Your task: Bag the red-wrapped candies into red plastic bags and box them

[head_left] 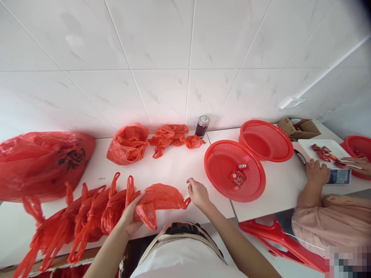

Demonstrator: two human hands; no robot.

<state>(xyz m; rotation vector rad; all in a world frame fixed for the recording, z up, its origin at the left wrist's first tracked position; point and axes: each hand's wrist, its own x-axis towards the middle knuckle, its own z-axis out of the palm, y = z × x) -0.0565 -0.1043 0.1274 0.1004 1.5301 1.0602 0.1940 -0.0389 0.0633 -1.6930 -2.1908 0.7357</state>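
Your left hand (131, 217) has its fingers clamped on the left end of the red plastic bag (164, 196), lower centre of frame, long axis roughly left-right. Right hand (198, 193), curled fingers slightly apart, is nearer its right-end handle (186, 203).

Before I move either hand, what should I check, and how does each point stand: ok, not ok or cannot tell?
1. Left hand has hold of the loose red bag: ok.
2. Right hand carries nothing: ok, none shows in its fingers.
3. Bag's mouth is open: cannot tell, the folds hide it.
4. Left side is free of obstacles: not ok, the row of tied red bags crowds the left hand.
5. Nearer red basket has packets in it: ok.
6. Other person's hands are away from the bag: ok.
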